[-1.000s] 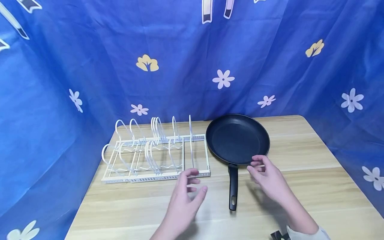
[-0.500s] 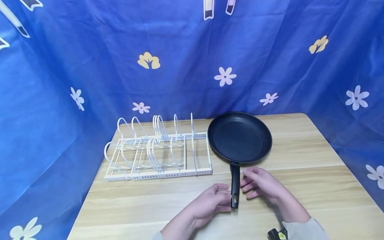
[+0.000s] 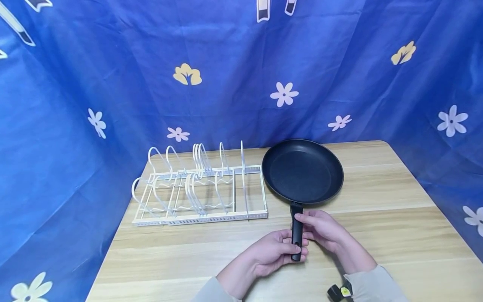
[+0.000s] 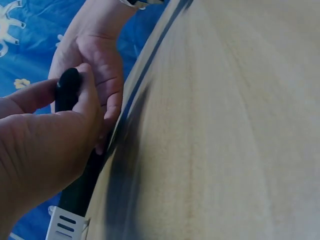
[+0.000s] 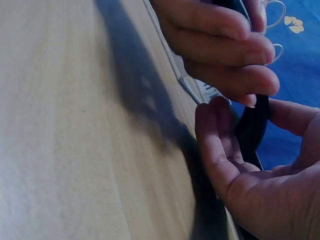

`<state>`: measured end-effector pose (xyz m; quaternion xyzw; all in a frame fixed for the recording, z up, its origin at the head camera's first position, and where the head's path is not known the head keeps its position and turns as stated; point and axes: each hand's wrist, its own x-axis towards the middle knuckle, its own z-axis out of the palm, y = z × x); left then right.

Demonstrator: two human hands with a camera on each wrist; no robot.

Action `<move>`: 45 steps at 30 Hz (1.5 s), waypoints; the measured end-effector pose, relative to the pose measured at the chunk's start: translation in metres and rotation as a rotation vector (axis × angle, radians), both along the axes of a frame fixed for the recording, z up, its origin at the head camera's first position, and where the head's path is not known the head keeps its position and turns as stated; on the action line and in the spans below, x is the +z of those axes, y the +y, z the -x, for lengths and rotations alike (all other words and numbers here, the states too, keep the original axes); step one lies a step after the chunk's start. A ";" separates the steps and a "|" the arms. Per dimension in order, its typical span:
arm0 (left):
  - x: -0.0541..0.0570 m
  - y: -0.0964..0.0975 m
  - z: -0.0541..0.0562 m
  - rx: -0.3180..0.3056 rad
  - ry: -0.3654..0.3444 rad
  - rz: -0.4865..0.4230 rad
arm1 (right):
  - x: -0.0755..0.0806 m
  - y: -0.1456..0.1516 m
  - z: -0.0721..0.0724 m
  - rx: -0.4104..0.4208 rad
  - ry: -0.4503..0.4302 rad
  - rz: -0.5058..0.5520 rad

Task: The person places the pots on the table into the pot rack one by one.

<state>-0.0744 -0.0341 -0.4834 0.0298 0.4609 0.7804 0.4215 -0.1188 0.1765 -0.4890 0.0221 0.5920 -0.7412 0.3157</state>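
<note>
A black frying pan [image 3: 302, 172] lies face up on the table, its handle toward the person. The left hand [image 3: 272, 253] grips the end of the handle, thumb on top and fingers underneath. Farther up, close to the pan body, the right hand [image 3: 327, 231] pinches the handle with its thumb on top. In the left wrist view the handle [image 4: 69, 90] sits between the left thumb and fingers. From the right wrist, the right hand [image 5: 270, 185] has its thumb and fingers on either side of the handle [image 5: 254, 122], just beside the left fingers.
A white wire rack [image 3: 200, 218] with several upright loops stands left of the pan, near its rim. The wooden table [image 3: 181, 256] backs onto a blue patterned curtain [image 3: 226, 105]. A small black object [image 3: 335, 292] sits by the right sleeve.
Both hands have come in to the handle, the left moving right and the right moving toward the person. Now both hold it; the pan and rack stay in place.
</note>
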 end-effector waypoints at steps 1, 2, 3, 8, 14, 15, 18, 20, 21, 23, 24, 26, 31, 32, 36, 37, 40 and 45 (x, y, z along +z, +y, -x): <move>-0.001 0.000 0.001 -0.004 -0.001 -0.001 | 0.000 -0.001 0.001 -0.002 0.004 0.006; -0.001 0.000 0.001 -0.009 -0.002 -0.002 | 0.000 -0.002 0.001 -0.002 0.006 0.010; -0.002 0.000 0.002 -0.015 -0.003 -0.003 | -0.001 -0.002 0.001 -0.001 0.006 0.014; -0.004 -0.001 0.005 -0.042 -0.005 -0.015 | -0.002 -0.006 0.003 -0.009 -0.021 0.054; -0.002 -0.002 0.004 -0.053 0.031 0.016 | -0.004 -0.008 0.004 -0.041 -0.067 0.167; -0.002 -0.002 0.004 -0.055 0.039 0.024 | -0.004 -0.008 0.004 -0.047 -0.071 0.184; 0.000 -0.002 0.004 -0.070 0.058 0.040 | -0.003 -0.009 0.002 -0.070 -0.072 0.199; 0.001 -0.003 0.004 -0.077 0.063 0.046 | -0.002 -0.011 0.001 -0.086 -0.070 0.187; 0.001 -0.003 0.005 -0.080 0.065 0.048 | -0.001 -0.012 0.001 -0.092 -0.068 0.177; 0.002 -0.003 0.006 -0.085 0.073 0.052 | 0.000 -0.014 0.001 -0.103 -0.062 0.158; 0.002 -0.003 0.006 -0.087 0.077 0.053 | 0.000 -0.015 0.001 -0.109 -0.059 0.149; 0.003 -0.002 0.007 -0.089 0.084 0.055 | 0.001 -0.016 0.001 -0.113 -0.053 0.140; 0.004 -0.001 0.008 -0.083 0.096 0.066 | 0.002 -0.015 0.000 -0.112 -0.041 0.136; 0.005 -0.001 0.008 -0.081 0.098 0.069 | 0.002 -0.015 0.000 -0.112 -0.041 0.133; 0.005 0.000 0.005 -0.074 0.112 0.081 | 0.003 -0.013 -0.001 -0.113 -0.037 0.119; 0.005 0.001 0.005 -0.067 0.116 0.085 | 0.003 -0.013 -0.002 -0.113 -0.035 0.115; 0.005 0.003 0.002 -0.037 0.131 0.110 | 0.006 -0.013 -0.003 -0.120 -0.024 0.101; 0.008 0.007 -0.004 0.023 0.166 0.186 | 0.015 -0.016 -0.005 -0.124 0.003 0.065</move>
